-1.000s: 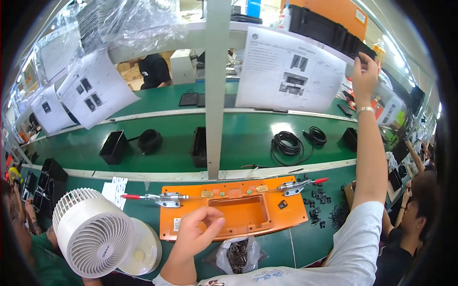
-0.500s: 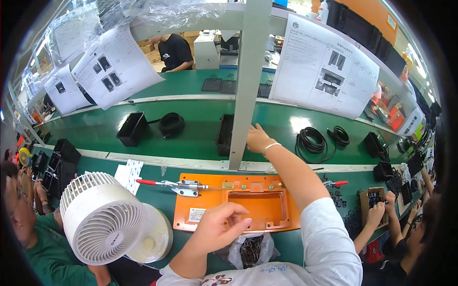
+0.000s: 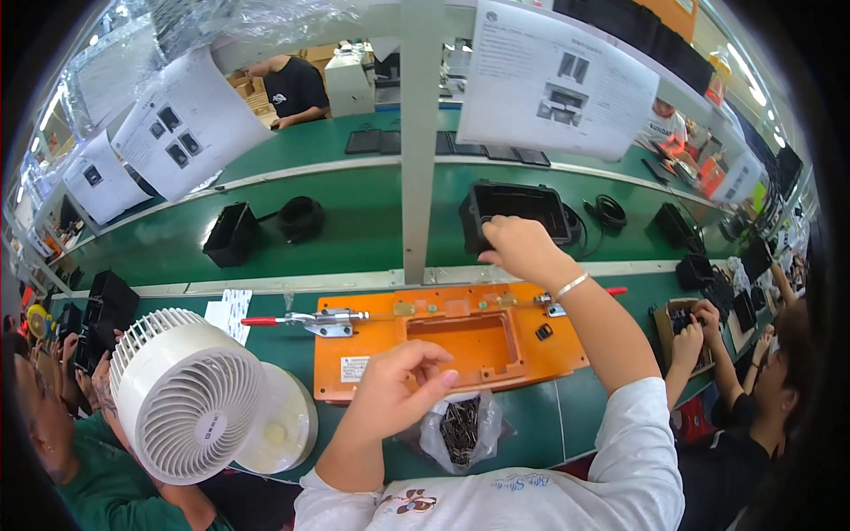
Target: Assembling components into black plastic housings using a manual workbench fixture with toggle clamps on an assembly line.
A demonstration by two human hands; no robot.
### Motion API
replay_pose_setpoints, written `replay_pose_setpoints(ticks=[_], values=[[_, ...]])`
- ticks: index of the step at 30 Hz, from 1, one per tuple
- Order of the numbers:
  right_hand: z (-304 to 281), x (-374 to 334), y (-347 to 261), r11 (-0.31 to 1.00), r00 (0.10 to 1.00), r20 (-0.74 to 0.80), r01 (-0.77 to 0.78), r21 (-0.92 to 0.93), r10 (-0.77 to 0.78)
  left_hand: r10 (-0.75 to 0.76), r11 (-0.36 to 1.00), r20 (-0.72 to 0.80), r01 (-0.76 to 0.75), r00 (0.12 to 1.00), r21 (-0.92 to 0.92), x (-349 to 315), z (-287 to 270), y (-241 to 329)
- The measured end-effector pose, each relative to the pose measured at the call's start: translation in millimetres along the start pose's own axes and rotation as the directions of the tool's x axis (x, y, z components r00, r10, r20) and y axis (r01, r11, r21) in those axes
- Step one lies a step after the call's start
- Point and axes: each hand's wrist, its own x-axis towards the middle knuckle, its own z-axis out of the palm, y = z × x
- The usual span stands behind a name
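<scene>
A black rectangular plastic box [image 3: 553, 217] with an open top sits on the green bench beyond the divider, just right of the post. My right hand [image 3: 522, 250] reaches over and has its fingers closed on the box's near left edge. My left hand [image 3: 398, 385] hovers over the near edge of an orange fixture [image 3: 359, 341], thumb apart from the curled fingers, nothing visible in it. The fixture has a rectangular recess and red-handled toggle clamps [image 3: 332, 320] at its sides. On its right part lies a small black plastic piece [image 3: 544, 332].
A plastic bag of screws [image 3: 460, 429] lies nearest me. At left stands a white fan [image 3: 204, 407]. An upright post [image 3: 421, 150] rises before the far bench. Another black box [image 3: 232, 234] and black cable coils [image 3: 301, 218] rest there. Co-workers sit at both sides.
The black box, earlier partly behind the post on its left, now stands right of the post in my right hand's grip. The left hand stays over the fixture. The view has shifted right.
</scene>
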Motion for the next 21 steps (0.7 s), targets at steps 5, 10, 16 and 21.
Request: replay_pose_setpoints(ticks=[5,10,16,21], values=[[-23,-44,-95,0.979,0.981,-0.034,0.194,0.062,-0.192,0.059,0.998,-0.196,-0.064,0.979,-0.019,-6,-11,6],[-1,-54,-143,0.963,0.969,-0.126,0.232,0.137,-0.215,0.004,0.997,-0.295,-0.027,0.955,-0.074,-11,-20,10],[0,-66,-150,0.935,0.986,0.037,0.144,0.324,-0.164,-0.033,0.998,-0.267,0.02,0.963,-0.052,-15,-24,2],[4,-70,-139,0.887,0.98,0.04,0.158,0.433,-0.194,-0.036,0.999,-0.2,0.032,0.979,-0.022,-8,-18,-4]])
